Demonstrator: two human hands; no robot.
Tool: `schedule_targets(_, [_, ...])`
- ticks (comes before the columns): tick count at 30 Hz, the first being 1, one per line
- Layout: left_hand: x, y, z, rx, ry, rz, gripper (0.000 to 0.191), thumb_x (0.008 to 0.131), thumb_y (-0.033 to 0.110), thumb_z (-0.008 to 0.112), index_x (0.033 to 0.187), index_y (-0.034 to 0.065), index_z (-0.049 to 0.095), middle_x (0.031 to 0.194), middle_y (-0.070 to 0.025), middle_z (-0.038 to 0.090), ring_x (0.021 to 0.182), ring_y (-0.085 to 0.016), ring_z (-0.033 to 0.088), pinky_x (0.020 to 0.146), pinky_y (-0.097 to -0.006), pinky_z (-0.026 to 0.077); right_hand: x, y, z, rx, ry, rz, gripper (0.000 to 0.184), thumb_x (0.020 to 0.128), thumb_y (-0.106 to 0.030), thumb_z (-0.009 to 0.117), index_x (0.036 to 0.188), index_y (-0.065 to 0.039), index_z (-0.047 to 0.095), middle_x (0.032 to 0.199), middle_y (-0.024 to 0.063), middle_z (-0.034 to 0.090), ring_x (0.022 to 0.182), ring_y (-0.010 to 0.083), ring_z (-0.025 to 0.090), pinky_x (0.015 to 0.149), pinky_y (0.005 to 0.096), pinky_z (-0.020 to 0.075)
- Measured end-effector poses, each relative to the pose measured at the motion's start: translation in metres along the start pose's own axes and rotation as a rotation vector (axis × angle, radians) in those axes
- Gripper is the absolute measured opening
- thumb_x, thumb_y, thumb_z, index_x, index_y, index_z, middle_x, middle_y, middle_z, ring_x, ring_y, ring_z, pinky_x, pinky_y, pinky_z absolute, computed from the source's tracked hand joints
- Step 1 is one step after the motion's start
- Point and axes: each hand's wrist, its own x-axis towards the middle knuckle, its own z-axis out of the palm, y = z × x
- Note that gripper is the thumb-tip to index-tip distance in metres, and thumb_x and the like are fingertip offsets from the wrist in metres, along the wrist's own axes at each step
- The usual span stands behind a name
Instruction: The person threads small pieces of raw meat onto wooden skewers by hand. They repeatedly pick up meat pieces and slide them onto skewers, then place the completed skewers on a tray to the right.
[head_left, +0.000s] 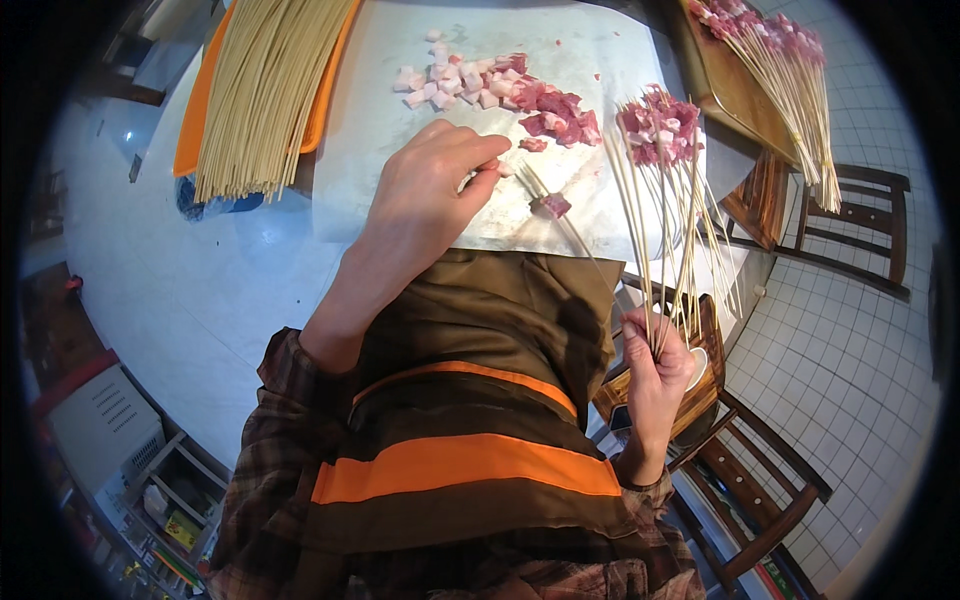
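My left hand (435, 187) pinches a small piece of meat (504, 169) between thumb and fingers over the white cutting board (352, 172). My right hand (657, 352) holds several thin bamboo skewers (637, 225) by their lower ends. One of them slants up to the left, with a cube of red meat (556, 205) threaded near its upper end; its tip is close to my left hand. Farther up the board lie pale fat cubes (446, 79) and red meat chunks (555, 109). Loaded skewers (660, 127) rest at the board's right side, meat ends away from me.
An orange tray (196, 112) at the upper left holds a large pile of bare skewers (270, 90). A metal tray (731, 97) at the upper right carries more loaded skewers (787, 60). Wooden chairs (855, 225) stand on the right, and a shelf (176, 487) is at lower left.
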Motion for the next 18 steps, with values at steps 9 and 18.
schedule_targets(9, [-0.003,0.001,0.008,-0.145,0.146,0.095,0.025,0.089,0.0,0.071,0.114,-0.0003,0.073,0.099,-0.0124,0.072,0.094,-0.023,0.067,0.077,-0.0329,0.055,-0.006,-0.006,-0.002,-0.072,-0.021,-0.002,0.011,0.099,-0.001,0.064,0.105,0.005,0.07,0.073,-0.0004,0.06,0.065,0.0038,0.049,0.056,0.0222,0.0397])
schedule_targets(18, [-0.001,-0.003,0.013,-0.126,0.136,0.13,0.02,0.09,-0.003,0.07,0.109,-0.0018,0.073,0.101,-0.0147,0.074,0.091,-0.026,0.069,0.076,-0.0336,0.056,-0.007,-0.013,-0.006,-0.095,-0.063,0.032,0.013,0.099,-0.001,0.065,0.108,0.005,0.071,0.079,-0.0027,0.062,0.067,0.0029,0.049,0.057,0.0206,0.0373])
